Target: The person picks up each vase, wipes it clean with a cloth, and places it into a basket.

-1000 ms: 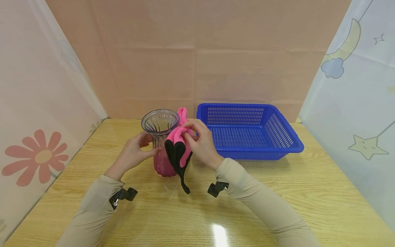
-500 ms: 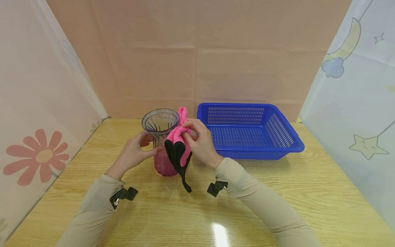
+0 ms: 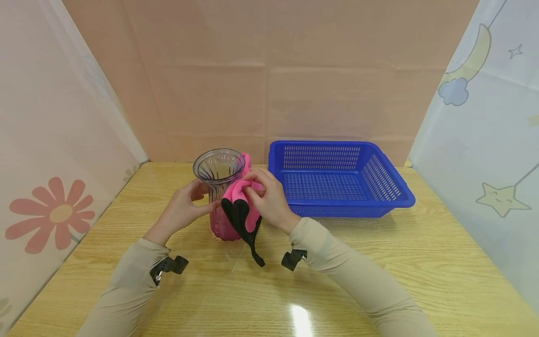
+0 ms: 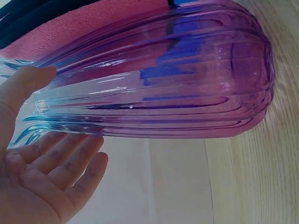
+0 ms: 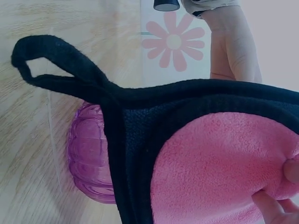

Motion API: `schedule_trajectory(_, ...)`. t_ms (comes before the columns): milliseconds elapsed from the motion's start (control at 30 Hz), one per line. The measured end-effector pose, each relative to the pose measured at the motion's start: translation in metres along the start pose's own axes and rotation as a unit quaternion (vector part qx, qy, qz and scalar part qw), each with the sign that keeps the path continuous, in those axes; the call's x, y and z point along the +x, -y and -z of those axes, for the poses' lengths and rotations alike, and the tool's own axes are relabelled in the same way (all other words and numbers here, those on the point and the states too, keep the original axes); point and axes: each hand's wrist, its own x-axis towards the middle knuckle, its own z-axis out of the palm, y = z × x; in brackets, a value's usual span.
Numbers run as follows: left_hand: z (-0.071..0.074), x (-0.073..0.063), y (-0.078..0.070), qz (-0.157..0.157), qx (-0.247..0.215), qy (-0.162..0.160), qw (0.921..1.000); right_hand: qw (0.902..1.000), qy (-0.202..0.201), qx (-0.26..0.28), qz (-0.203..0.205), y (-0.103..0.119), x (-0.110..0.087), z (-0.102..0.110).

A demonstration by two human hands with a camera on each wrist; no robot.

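Observation:
A fluted glass vase (image 3: 223,227), clear at its flared rim and pink-purple lower down, stands upright on the table. My left hand (image 3: 180,210) holds it below the rim from the left; in the left wrist view that hand's thumb and fingers lie on either side of the glass. A pink cloth (image 5: 210,163) with black edging and a black hanging loop drapes against the vase's right side. My right hand (image 3: 271,199) pinches the bunched cloth between thumb and fingers near the rim. In the right wrist view the cloth hides most of the vase (image 5: 88,158).
To the right, behind the right hand, a blue perforated plastic basket (image 3: 337,209) sits on the wooden table (image 3: 236,299). A thin clear strip lies on the table in front of the vase. Fabric walls stand at the back and both sides.
My right hand has shifted slightly left and down with the cloth; the cloth's upper tip now sits lower, closer to the vase rim. The left hand and vase stay in place.

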Motion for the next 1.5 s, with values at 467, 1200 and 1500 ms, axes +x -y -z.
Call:
schedule_trajectory(467,0.000,-0.002,-0.004,0.005,0.010,0.002,0.9999,0.9994,0.022,-0.027,-0.005,-0.004,-0.005,-0.002)
schedule_trajectory(1200,0.000,-0.002,-0.005,0.006,0.012,-0.002,0.9999,0.9962,0.037,-0.078,0.009,-0.018,-0.018,-0.004)
schedule_trajectory(1500,-0.001,-0.001,-0.005,0.005,0.011,-0.006,0.9999,0.9958,0.042,-0.082,0.002,-0.023,-0.021,-0.005)
